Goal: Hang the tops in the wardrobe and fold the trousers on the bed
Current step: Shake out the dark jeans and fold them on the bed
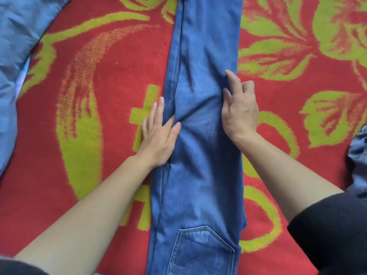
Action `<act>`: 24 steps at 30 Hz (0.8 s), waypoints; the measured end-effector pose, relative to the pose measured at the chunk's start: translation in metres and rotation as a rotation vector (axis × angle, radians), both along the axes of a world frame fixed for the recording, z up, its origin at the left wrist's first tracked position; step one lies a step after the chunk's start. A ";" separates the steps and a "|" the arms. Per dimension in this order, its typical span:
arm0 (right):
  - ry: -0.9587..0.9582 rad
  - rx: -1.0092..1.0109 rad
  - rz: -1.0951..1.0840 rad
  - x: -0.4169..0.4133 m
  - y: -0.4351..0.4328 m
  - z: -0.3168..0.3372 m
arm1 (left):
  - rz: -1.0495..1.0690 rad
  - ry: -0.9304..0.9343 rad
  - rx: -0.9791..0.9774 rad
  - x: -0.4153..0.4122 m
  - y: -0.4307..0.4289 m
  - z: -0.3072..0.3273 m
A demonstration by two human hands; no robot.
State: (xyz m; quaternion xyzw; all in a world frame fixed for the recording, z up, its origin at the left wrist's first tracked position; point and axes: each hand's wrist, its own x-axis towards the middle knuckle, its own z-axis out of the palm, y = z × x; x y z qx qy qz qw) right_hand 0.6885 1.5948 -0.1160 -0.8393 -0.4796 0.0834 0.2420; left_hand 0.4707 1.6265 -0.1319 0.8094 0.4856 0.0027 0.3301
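Note:
A pair of blue jeans (202, 175) lies flat and lengthwise on the bed, legs stacked and running away from me, a back pocket (202, 251) at the near end. My left hand (158, 139) is at the jeans' left edge around mid-leg. Its fingers lie straight along the seam and its thumb pinches a crease of denim. My right hand (240, 112) is at the right edge opposite, fingers curled into the fabric and gripping a bunched fold. Both forearms reach in from below, with dark sleeves pushed up.
A red blanket with green flower patterns (99, 96) covers the bed. A light blue garment (14, 46) lies crumpled at the far left. Another blue-grey cloth (358, 155) sits at the right edge.

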 end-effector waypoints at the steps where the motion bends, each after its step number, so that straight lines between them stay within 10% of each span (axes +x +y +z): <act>1: -0.083 -0.022 0.041 -0.003 -0.001 -0.003 | 0.066 0.024 -0.001 -0.005 -0.006 0.000; 12: -0.261 -0.403 0.466 -0.017 -0.005 -0.032 | 0.182 0.297 0.331 -0.008 0.087 -0.018; 24: -0.052 -0.383 0.222 -0.056 0.127 -0.021 | 0.068 0.458 0.161 0.003 0.142 -0.046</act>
